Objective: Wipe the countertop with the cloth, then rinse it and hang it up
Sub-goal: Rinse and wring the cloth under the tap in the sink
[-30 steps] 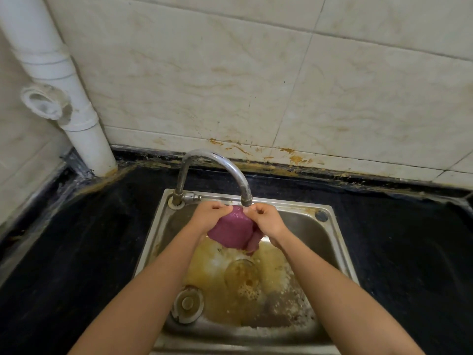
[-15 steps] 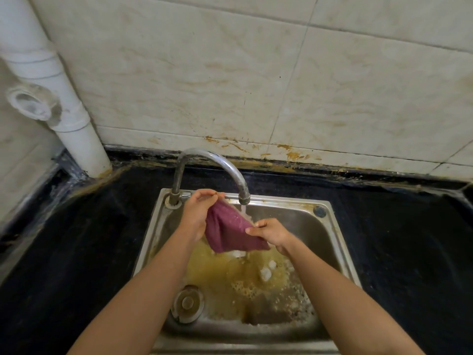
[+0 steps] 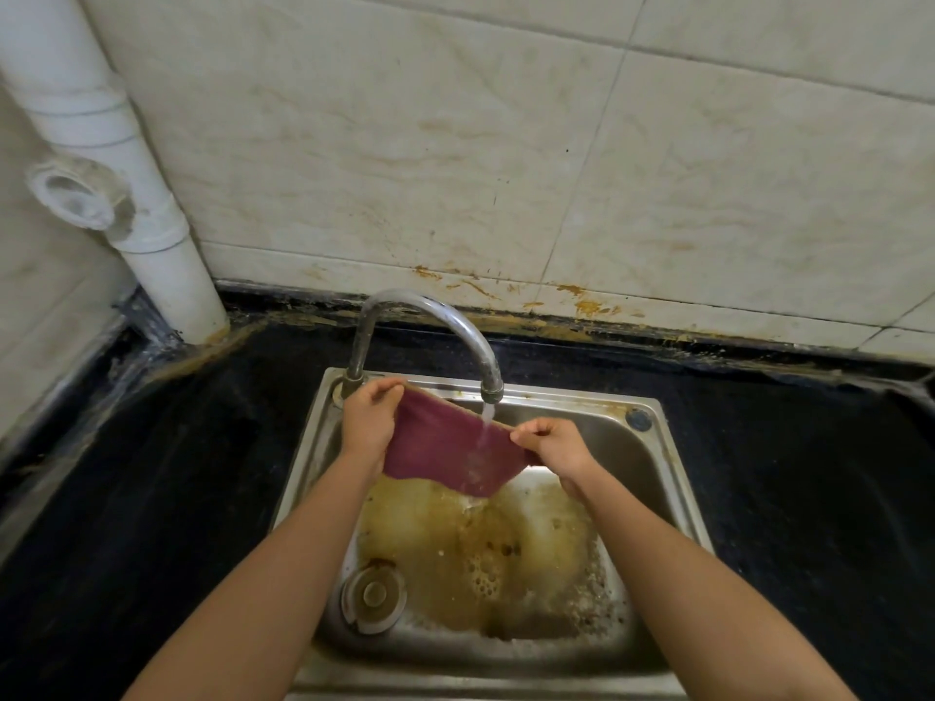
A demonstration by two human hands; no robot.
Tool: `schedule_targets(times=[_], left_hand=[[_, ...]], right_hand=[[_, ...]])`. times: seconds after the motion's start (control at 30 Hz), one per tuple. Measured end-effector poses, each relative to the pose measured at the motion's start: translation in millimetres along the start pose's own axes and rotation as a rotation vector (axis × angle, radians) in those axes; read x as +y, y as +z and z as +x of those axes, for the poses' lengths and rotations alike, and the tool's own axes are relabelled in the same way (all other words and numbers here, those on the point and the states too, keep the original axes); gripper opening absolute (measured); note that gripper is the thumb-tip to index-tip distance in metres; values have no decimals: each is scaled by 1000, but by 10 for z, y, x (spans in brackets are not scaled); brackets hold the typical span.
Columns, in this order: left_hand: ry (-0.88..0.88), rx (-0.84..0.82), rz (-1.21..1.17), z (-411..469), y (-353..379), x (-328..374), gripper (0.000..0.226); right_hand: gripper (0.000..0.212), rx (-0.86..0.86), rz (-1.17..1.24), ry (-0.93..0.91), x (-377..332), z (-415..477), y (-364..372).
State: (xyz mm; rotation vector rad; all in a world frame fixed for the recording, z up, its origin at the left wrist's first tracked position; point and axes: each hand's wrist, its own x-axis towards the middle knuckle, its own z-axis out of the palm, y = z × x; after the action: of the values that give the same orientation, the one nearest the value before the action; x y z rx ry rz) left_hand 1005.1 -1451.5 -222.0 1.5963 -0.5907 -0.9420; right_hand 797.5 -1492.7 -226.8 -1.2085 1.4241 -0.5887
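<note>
Both hands, left hand (image 3: 368,422) and right hand (image 3: 555,441), pinch the cloth (image 3: 445,447) taut under the tap (image 3: 485,366). I'd slide it sideways so water hits every bit.

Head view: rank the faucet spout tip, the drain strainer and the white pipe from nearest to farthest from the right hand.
From the right hand:
1. The faucet spout tip, just up and left of it, above the cloth.
2. The drain strainer, at the front left of the sink floor.
3. The white pipe, far left in the back corner.
</note>
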Motion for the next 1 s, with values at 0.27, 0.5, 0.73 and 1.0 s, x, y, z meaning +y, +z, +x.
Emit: schedule_targets(times=[0.27, 0.5, 0.73, 1.0], left_hand=[[-60, 2, 34, 43, -114, -116, 13], [-127, -145, 25, -75, -66, -129, 9], [8, -559, 431, -150, 110, -48, 11], [-219, -405, -65, -236, 413, 14, 23]], right_hand=[[22, -84, 251, -50, -219, -43, 264], [20, -87, 286, -58, -432, -17, 386], [20, -118, 307, -46, -403, 17, 292], [29, -75, 322, 7, -224, 30, 28]])
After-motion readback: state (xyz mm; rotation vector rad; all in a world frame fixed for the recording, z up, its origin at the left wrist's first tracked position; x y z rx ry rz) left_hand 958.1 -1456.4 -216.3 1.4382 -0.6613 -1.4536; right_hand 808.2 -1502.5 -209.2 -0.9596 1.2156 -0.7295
